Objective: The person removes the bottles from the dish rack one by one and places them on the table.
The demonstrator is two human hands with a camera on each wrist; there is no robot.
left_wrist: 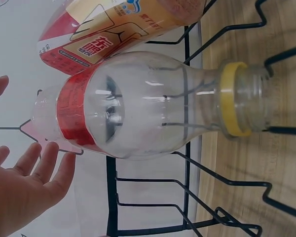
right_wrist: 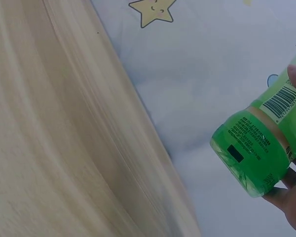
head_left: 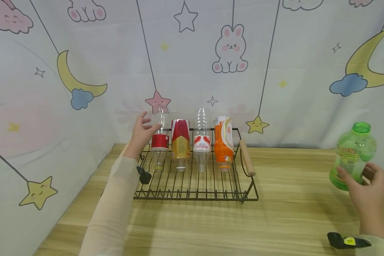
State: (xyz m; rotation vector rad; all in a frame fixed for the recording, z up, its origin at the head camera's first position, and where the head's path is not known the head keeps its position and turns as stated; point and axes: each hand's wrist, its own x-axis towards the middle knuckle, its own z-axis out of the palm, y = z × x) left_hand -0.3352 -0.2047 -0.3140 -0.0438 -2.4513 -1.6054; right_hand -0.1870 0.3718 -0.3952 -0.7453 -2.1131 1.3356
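The left forearm slants up from the bottom of the head view to the rack (head_left: 196, 199) at the centre, where the left hand (head_left: 142, 134) reaches beside a red-labelled clear bottle (head_left: 160, 141), its fingers spread with the thumb apart. The right hand (head_left: 371, 190), rising from the lower right corner, grips a green bottle (head_left: 360, 142) between thumb and curled fingers — tilted slightly, mouth up, at the right of the frame. The left wrist view adds a yellow ring (left_wrist: 232, 98) on the clear bottle's neck, pointing right there; whether the fingertips touch the bottle I cannot tell. Only the right wrist view shows the green bottle's barcode (right_wrist: 281, 102) — yet its mouth appears only in the head view.
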